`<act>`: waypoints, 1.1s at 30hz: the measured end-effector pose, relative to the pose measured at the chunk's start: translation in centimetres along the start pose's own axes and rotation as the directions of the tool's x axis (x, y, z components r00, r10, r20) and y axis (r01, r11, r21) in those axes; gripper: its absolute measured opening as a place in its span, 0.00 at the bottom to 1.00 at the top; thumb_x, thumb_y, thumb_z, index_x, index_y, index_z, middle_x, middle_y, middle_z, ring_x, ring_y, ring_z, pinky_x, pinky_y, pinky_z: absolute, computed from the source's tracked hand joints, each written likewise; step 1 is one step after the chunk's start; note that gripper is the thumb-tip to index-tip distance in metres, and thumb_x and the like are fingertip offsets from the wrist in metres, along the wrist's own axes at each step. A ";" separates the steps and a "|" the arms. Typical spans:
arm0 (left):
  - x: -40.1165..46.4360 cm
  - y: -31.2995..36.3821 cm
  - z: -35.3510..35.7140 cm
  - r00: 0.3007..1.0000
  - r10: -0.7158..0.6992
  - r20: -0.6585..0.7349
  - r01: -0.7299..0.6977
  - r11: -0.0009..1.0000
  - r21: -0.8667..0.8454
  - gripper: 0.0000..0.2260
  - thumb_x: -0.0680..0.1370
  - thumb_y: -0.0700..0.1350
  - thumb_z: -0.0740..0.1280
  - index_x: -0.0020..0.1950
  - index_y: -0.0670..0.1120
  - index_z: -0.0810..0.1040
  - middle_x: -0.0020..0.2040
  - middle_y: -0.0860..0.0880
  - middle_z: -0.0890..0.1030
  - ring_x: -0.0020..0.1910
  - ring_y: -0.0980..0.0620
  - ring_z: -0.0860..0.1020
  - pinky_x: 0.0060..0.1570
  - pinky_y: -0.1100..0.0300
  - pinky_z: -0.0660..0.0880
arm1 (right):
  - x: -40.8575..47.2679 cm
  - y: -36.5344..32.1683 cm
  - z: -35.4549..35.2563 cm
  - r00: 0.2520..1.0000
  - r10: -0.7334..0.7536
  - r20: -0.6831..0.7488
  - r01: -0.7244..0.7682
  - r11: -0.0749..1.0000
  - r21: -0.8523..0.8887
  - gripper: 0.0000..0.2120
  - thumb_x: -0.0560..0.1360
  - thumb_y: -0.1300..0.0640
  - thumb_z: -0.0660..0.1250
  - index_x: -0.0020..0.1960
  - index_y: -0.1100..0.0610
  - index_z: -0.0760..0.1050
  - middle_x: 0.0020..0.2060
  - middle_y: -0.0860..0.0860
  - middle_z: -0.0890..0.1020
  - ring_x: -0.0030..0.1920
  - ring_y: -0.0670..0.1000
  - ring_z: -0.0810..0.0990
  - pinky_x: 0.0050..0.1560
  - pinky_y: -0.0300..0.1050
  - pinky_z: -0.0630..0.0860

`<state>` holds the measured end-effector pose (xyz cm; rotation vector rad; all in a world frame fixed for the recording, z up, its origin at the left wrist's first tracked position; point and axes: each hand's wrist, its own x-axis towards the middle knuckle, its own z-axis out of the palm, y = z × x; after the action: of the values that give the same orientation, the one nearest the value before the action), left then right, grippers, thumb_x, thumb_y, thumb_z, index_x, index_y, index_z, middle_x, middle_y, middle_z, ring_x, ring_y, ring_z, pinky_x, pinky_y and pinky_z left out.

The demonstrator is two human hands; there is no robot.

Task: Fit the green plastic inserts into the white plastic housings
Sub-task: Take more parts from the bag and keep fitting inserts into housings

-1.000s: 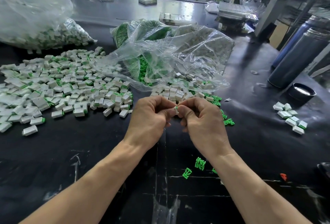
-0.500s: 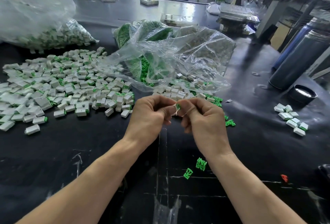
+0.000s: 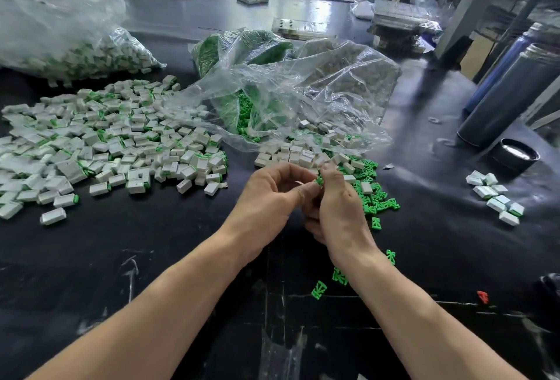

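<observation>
I have both hands meeting above the middle of the black table [image 3: 151, 252]: my left hand [image 3: 269, 198] curls its fingers with the thumb pressed toward the right, and my right hand [image 3: 336, 207] pinches a small green plastic insert [image 3: 319, 180] at its fingertips, so each grip is closed on the same tiny piece; whether a white housing sits between them I cannot tell, since the fingers hide it. Just beyond the hands lies a loose heap of small white rectangular plastic housings [image 3: 295, 152] mixed with scattered green inserts [image 3: 374, 195], spilling from the mouth of a crumpled clear plastic bag [image 3: 303, 92]. Toward the left edge spreads a wide pile of white housings with green ends showing [image 3: 106, 140], and behind it a second clear bag of the same parts [image 3: 60, 37]. Near the right edge sits a small cluster of white housings [image 3: 495, 196], beside a dark round cap [image 3: 515, 154] and a tall dark cylinder [image 3: 512, 95]. Two stray green inserts [image 3: 318, 289] lie by my right forearm.
</observation>
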<state>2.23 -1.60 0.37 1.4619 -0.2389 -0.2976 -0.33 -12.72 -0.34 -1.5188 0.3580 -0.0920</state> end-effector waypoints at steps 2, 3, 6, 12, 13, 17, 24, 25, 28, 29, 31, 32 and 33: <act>0.0 -0.1 0.0 1.000 0.001 -0.007 -0.001 1.000 -0.001 0.07 0.79 0.34 0.70 0.54 0.32 0.80 0.44 0.38 0.82 0.44 0.45 0.80 0.54 0.46 0.78 | 0.3 0.3 0.3 0.998 -0.040 -0.049 0.036 0.997 -0.065 0.25 0.76 0.36 0.50 0.34 0.38 0.83 0.20 0.43 0.73 0.21 0.40 0.71 0.27 0.40 0.67; 0.0 -0.2 0.1 1.000 0.004 -0.013 -0.004 1.000 -0.001 0.07 0.78 0.35 0.71 0.54 0.32 0.80 0.45 0.39 0.83 0.44 0.47 0.80 0.53 0.49 0.78 | 0.4 0.5 0.4 0.996 -0.055 -0.068 0.049 0.995 -0.087 0.23 0.74 0.36 0.50 0.35 0.37 0.82 0.21 0.42 0.74 0.24 0.41 0.73 0.31 0.43 0.68; -0.1 -0.3 0.1 0.999 0.017 -0.028 -0.017 1.000 -0.001 0.07 0.78 0.35 0.71 0.54 0.33 0.81 0.45 0.39 0.84 0.44 0.48 0.81 0.51 0.54 0.78 | 0.7 0.9 0.5 0.989 -0.105 -0.100 0.093 0.989 -0.116 0.21 0.68 0.35 0.51 0.36 0.37 0.82 0.23 0.40 0.76 0.32 0.46 0.75 0.41 0.50 0.70; 0.0 -0.3 -0.1 0.999 0.030 -0.014 -0.030 1.000 0.005 0.06 0.78 0.35 0.72 0.52 0.34 0.82 0.42 0.43 0.85 0.41 0.50 0.82 0.46 0.59 0.80 | 1.1 1.6 0.3 0.992 -0.096 -0.086 0.093 0.995 -0.032 0.26 0.74 0.37 0.53 0.44 0.48 0.86 0.25 0.41 0.77 0.32 0.44 0.76 0.41 0.47 0.70; 0.0 -0.3 -0.1 0.999 0.031 -0.012 -0.031 1.000 0.004 0.05 0.78 0.35 0.72 0.52 0.34 0.82 0.41 0.43 0.84 0.41 0.50 0.82 0.46 0.59 0.81 | 1.1 1.6 0.3 0.992 -0.090 -0.084 0.089 0.996 -0.019 0.26 0.75 0.37 0.53 0.42 0.49 0.85 0.24 0.41 0.75 0.29 0.42 0.74 0.38 0.46 0.69; 0.0 -0.4 0.0 0.999 0.031 -0.012 -0.031 0.999 -0.009 0.06 0.78 0.34 0.72 0.52 0.33 0.81 0.40 0.44 0.84 0.39 0.51 0.81 0.40 0.61 0.80 | 1.2 1.8 0.2 0.992 -0.096 -0.083 0.095 0.995 -0.027 0.25 0.75 0.38 0.53 0.41 0.48 0.85 0.24 0.41 0.76 0.27 0.41 0.74 0.36 0.45 0.68; 0.1 -0.6 0.0 0.999 0.042 -0.027 -0.042 0.999 0.015 0.05 0.78 0.36 0.72 0.52 0.34 0.82 0.42 0.42 0.85 0.40 0.52 0.82 0.42 0.63 0.79 | 1.4 1.8 0.4 0.985 -0.157 -0.075 0.151 0.986 -0.076 0.22 0.68 0.34 0.52 0.36 0.37 0.84 0.24 0.38 0.77 0.32 0.42 0.74 0.39 0.45 0.69; 0.1 -0.6 0.0 0.999 0.042 -0.030 -0.041 0.999 0.015 0.05 0.78 0.35 0.73 0.51 0.34 0.83 0.42 0.43 0.85 0.40 0.53 0.82 0.41 0.64 0.78 | 1.4 1.8 0.5 0.984 -0.163 -0.076 0.157 0.984 -0.079 0.21 0.69 0.35 0.52 0.35 0.36 0.83 0.24 0.38 0.77 0.32 0.42 0.74 0.40 0.45 0.69; 0.1 -0.7 0.0 0.999 0.040 -0.034 -0.040 0.999 0.014 0.04 0.78 0.35 0.73 0.50 0.35 0.83 0.41 0.44 0.85 0.39 0.54 0.82 0.40 0.64 0.78 | 1.4 1.8 0.4 0.979 -0.188 -0.080 0.180 0.979 -0.100 0.23 0.74 0.41 0.51 0.29 0.37 0.81 0.22 0.38 0.76 0.28 0.39 0.73 0.37 0.42 0.68; 0.1 -0.7 0.0 0.999 0.041 -0.034 -0.040 0.999 0.013 0.04 0.78 0.35 0.73 0.50 0.35 0.83 0.41 0.44 0.85 0.39 0.54 0.82 0.40 0.65 0.78 | 1.4 1.8 0.4 0.978 -0.194 -0.082 0.185 0.977 -0.108 0.25 0.75 0.43 0.51 0.28 0.38 0.80 0.22 0.38 0.75 0.26 0.38 0.72 0.35 0.41 0.67; 0.0 -0.7 -0.1 0.998 0.044 -0.039 -0.043 0.999 0.017 0.04 0.77 0.36 0.73 0.50 0.35 0.83 0.40 0.45 0.85 0.38 0.56 0.82 0.38 0.66 0.77 | 1.4 1.8 0.4 0.976 -0.201 -0.087 0.190 0.974 -0.121 0.26 0.75 0.43 0.50 0.26 0.41 0.79 0.21 0.40 0.75 0.25 0.41 0.72 0.34 0.42 0.67; 0.0 -0.7 -0.1 0.998 0.045 -0.042 -0.045 0.999 0.018 0.04 0.77 0.36 0.73 0.50 0.35 0.83 0.40 0.45 0.85 0.38 0.56 0.82 0.38 0.67 0.77 | 1.5 1.8 0.4 0.975 -0.204 -0.092 0.192 0.973 -0.127 0.26 0.75 0.43 0.50 0.27 0.43 0.80 0.21 0.42 0.75 0.26 0.43 0.72 0.34 0.43 0.67; 0.0 -0.7 -0.1 0.998 0.045 -0.043 -0.045 0.999 0.015 0.04 0.77 0.36 0.73 0.50 0.36 0.83 0.40 0.44 0.86 0.38 0.55 0.82 0.38 0.66 0.77 | 1.5 1.8 0.4 0.974 -0.206 -0.096 0.192 0.972 -0.131 0.25 0.75 0.43 0.51 0.27 0.44 0.80 0.21 0.43 0.75 0.27 0.46 0.72 0.34 0.44 0.67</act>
<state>2.21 -1.58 -0.33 1.4734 -0.2394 -0.2280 0.89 -12.64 -2.36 -1.6717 0.3011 -0.3180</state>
